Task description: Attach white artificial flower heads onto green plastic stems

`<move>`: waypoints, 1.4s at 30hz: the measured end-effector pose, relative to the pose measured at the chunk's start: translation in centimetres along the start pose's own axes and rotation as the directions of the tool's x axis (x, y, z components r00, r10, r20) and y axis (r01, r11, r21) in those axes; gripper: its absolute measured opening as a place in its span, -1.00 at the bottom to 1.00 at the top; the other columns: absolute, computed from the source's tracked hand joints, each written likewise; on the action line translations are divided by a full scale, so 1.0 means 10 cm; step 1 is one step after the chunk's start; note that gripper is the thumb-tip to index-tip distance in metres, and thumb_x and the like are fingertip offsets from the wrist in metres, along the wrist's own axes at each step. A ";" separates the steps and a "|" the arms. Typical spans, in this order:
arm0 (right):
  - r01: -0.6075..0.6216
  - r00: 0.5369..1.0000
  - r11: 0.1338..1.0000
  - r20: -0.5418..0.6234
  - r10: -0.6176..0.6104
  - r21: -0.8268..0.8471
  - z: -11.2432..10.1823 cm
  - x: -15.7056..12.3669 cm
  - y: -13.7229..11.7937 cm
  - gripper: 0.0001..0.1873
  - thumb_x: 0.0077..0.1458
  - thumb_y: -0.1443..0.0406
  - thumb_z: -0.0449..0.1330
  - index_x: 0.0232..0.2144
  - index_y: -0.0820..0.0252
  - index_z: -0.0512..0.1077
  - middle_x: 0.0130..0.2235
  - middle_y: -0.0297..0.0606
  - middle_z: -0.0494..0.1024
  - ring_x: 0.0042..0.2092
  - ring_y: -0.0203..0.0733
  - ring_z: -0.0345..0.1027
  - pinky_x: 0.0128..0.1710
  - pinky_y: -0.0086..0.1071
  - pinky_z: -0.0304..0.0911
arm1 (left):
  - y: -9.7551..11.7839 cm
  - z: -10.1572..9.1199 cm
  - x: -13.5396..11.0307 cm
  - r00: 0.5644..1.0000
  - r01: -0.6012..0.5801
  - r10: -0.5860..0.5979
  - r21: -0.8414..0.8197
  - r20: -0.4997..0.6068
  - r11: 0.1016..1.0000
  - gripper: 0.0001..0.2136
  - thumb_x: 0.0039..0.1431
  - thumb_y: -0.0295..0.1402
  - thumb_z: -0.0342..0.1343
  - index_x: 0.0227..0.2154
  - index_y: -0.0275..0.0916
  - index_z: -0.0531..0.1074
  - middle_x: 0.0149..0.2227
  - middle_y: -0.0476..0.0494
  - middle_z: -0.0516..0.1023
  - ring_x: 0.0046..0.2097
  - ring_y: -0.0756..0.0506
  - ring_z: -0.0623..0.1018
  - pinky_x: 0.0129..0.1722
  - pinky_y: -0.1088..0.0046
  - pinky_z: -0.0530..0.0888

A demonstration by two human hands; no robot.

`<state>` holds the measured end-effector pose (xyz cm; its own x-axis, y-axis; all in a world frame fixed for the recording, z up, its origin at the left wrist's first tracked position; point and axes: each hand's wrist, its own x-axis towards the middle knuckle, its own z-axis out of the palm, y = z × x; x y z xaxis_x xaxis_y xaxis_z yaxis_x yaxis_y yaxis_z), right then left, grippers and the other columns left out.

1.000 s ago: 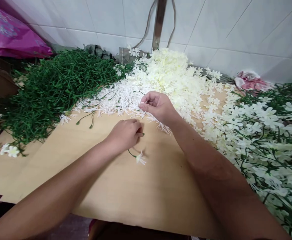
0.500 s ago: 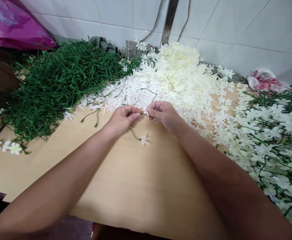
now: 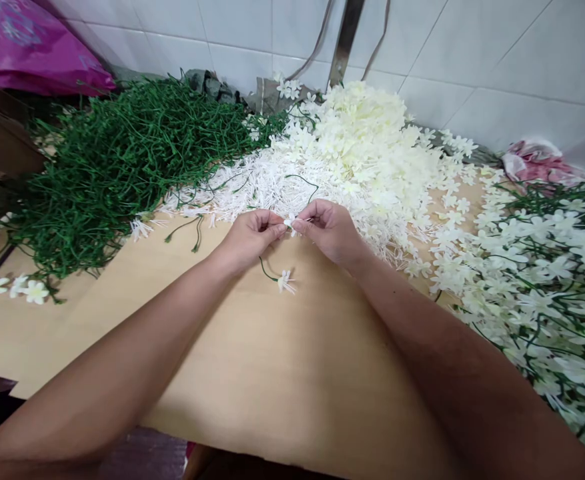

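Note:
Above the middle of the cardboard, my left hand (image 3: 256,235) and my right hand (image 3: 329,227) meet almost fingertip to fingertip. The left thumb and forefinger pinch a thin green artificial flower stem (image 3: 267,271); its lower part curves down to a white flower (image 3: 285,282) with thin white stamens. Between the fingertips shows another small white flower (image 3: 290,221), which my right fingers pinch at its right side. Fingers partly hide the join between flower and stem. Just beyond the hands spreads a pile of white stamens (image 3: 257,183), with a loose green stem (image 3: 302,179) on top.
Green stems (image 3: 137,160) are heaped at the left, pale petals (image 3: 372,133) at the back. Assembled white flowers (image 3: 537,280) lie along the right. Cardboard (image 3: 262,373) covers the table. A pink bag (image 3: 37,50), a carton (image 3: 2,140) and a tiled wall (image 3: 462,60) border it.
My fingertips have shifted slightly, and the small white flower between them now shows more clearly. The flower hanging below has turned a little. The whole view has shifted slightly.

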<state>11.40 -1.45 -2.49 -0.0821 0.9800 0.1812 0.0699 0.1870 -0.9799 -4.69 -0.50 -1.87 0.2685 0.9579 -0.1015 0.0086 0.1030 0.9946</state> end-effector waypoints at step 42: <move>-0.236 0.972 0.930 0.078 0.223 0.280 0.25 0.03 0.07 -0.57 -0.42 0.07 0.45 -0.61 0.23 0.39 -0.61 -0.43 0.46 -0.52 -0.44 0.29 -0.44 -0.48 0.21 | 0.10 -0.12 0.07 0.981 0.156 -0.143 -0.095 0.130 0.983 -0.79 -0.11 -0.51 0.27 -0.61 -0.34 0.30 -0.68 0.07 0.34 -0.59 0.13 0.29 -0.52 0.61 0.21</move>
<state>8.93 -1.23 -3.34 -0.1416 0.9887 -0.0494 -0.1938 -0.0766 -0.9780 -5.66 0.65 -0.95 0.3876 0.8901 -0.2396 -0.0409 0.2763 0.9602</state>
